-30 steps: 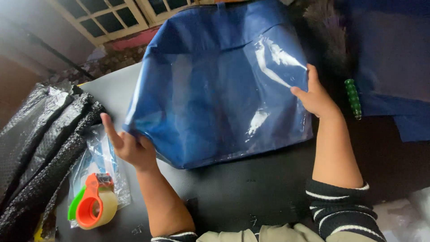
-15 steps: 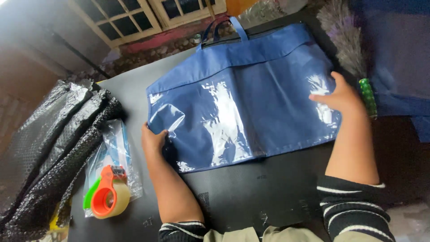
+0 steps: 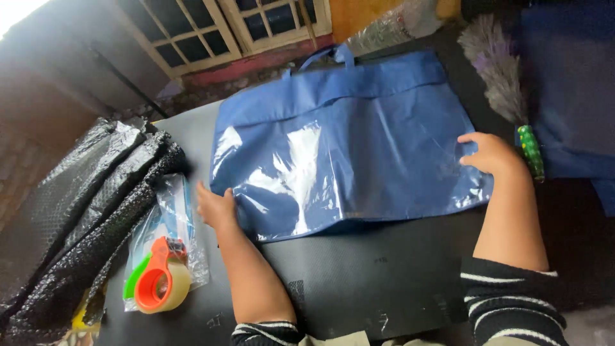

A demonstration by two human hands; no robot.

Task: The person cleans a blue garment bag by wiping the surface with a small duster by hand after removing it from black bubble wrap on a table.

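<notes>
Spanning blue bag (image 3: pixel 346 147) along its 9-to-3 axis: left hand (image 3: pixel 216 206) flat at 8 corner, right hand (image 3: pixel 490 154) flat at 3 edge.

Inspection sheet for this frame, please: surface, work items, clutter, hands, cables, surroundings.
Surface: dark table, scuffed near the front edge.
Work items: blue fabric bag with a clear plastic front, lying flat, handles away from the person.
Clutter: orange tape dispenser on a clear plastic pouch; black bubble wrap rolls at left; feather duster at right.
Hands: left hand on the bag's left edge; right hand on its right edge.
Cables: nothing seen.
Surroundings: barred window; blue fabric at right.
</notes>
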